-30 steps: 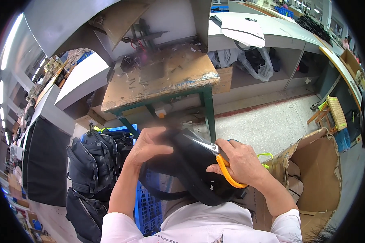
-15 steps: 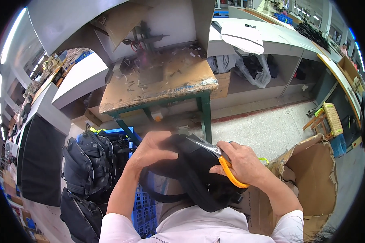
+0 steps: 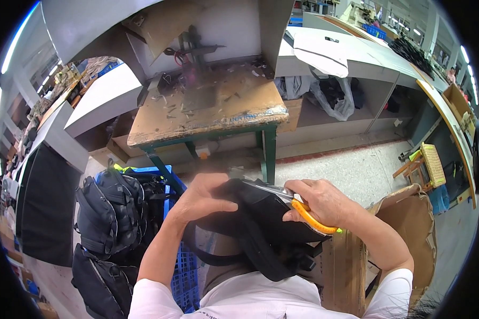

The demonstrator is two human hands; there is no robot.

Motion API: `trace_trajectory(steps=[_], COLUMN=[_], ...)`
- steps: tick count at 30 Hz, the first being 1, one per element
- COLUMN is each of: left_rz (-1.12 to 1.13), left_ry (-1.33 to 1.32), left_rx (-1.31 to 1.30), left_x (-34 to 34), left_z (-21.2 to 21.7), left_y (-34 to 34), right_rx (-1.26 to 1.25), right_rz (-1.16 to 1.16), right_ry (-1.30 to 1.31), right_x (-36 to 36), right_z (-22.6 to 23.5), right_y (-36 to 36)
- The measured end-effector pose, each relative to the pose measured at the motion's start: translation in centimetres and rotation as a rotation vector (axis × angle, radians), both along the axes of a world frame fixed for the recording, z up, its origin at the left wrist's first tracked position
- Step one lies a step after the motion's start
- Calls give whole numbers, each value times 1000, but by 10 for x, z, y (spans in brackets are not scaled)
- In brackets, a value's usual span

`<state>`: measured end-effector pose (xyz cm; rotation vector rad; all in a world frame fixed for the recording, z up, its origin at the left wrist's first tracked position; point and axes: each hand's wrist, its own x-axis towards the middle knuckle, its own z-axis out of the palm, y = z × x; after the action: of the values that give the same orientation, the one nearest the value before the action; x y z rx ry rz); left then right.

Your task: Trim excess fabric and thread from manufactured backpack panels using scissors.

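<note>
Right hand (image 3: pixel 322 204) has a closed grip on a pair of scissors (image 3: pixel 310 216), the kind with orange handles and silver blades; the fingers wrap over the handle side and the thumb sits underneath, near the bag; the 2 blades point left along the bag's top edge and look close together, though the tips get lost in blur so I can't tell exactly what they touch.

Left hand (image 3: pixel 203 198) is clamped on the upper left edge of the black bag (image 3: pixel 263 215), thumb in front and the other fingers going behind; those fingertips are hidden, so no idea how tight the pinch is. The bag itself is right in front of the person, over the lap, between the 2 hands; a wide black strap (image 3: pixel 263 252) hangs down its front, and there's a dark buckle (image 3: pixel 306 262) near the lower right.

Off to the left, a black backpack (image 3: pixel 109 212) leans by a blue crate (image 3: pixel 183 276), with another dark bag (image 3: pixel 104 282) just below it; on the right there's a big open cardboard box (image 3: pixel 415 228) with ragged edges, plus a small wooden stool (image 3: pixel 434 165) beyond it.

Straight ahead is a worn table (image 3: pixel 149 127) on green legs, with scraps scattered over the top; a white piece (image 3: pixel 319 50) lies on the counter (image 3: pixel 367 59) behind and to the right of it.
</note>
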<state>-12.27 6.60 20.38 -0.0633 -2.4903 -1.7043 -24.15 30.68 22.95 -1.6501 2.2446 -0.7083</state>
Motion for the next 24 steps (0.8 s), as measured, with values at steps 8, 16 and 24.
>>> trace_trajectory(steps=[8,16,24], left_rz=[18,143,246], left_ry=[9,0,18], left_rx=[93,309,65], left_x=[0,13,-2], left_z=[0,14,67], left_y=[-2,-27,-101], right_rx=[51,-83,-566], right_rz=[74,10,-275], right_ry=[181,-282,-923], right_x=[-14,-7,21], right_z=[1,-35,-51], right_y=[-7,-22,-104])
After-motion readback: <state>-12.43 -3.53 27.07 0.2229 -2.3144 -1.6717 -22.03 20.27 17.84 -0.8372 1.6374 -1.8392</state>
